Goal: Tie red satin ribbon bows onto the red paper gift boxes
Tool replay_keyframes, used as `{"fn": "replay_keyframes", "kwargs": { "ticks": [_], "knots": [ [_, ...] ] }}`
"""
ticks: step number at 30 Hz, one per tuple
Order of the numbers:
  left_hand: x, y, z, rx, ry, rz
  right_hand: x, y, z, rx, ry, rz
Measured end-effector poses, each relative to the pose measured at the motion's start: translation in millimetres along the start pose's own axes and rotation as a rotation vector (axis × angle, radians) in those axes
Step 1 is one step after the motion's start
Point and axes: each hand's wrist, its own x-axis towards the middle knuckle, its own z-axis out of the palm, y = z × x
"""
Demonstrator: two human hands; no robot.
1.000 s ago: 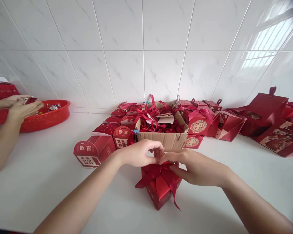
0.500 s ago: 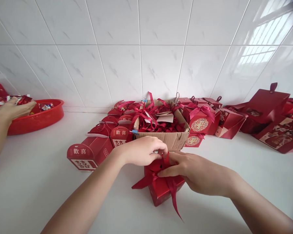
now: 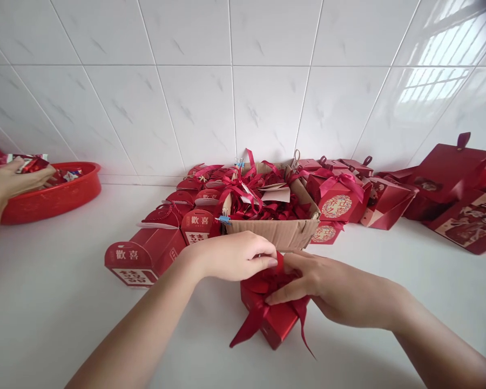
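Observation:
A small red gift box (image 3: 276, 324) stands on the white counter in front of me, tied with a dark red ribbon (image 3: 249, 324) whose loose tails hang over its sides. At the top of the box, the fingertips of my left hand (image 3: 243, 256) are pinched on a strip of ribbon. My right hand (image 3: 319, 286) holds the box from the right, its thumb pressed on the ribbon's knot and its index finger bent close to the left fingertips. Its other fingers are hidden behind the box.
Right behind stands a cardboard box (image 3: 267, 229) full of red ribbons, with clips on its rim. Red candy boxes (image 3: 141, 256) sit left of it, more red boxes (image 3: 336, 197) right. At far left, another person's hand (image 3: 14, 175) holds wrapped sweets over a red basin (image 3: 60, 197).
The gift box has turned a little and its ribbon tails have shifted. My left fingers have closed down at the ribbon. The view has moved slightly.

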Motion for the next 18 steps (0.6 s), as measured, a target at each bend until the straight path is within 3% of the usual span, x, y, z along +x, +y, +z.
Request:
{"fn": "replay_keyframes", "kwargs": {
  "ticks": [11,18],
  "knots": [
    [4.5,0.0,2.3,-0.012,-0.084,0.013,-0.3,1.1,0.1,-0.036,0.026,-0.035],
    [3.4,1.8,2.8,0.016,-0.062,0.008,-0.3,2.0,0.6,-0.026,0.019,-0.037]
  ]
}}
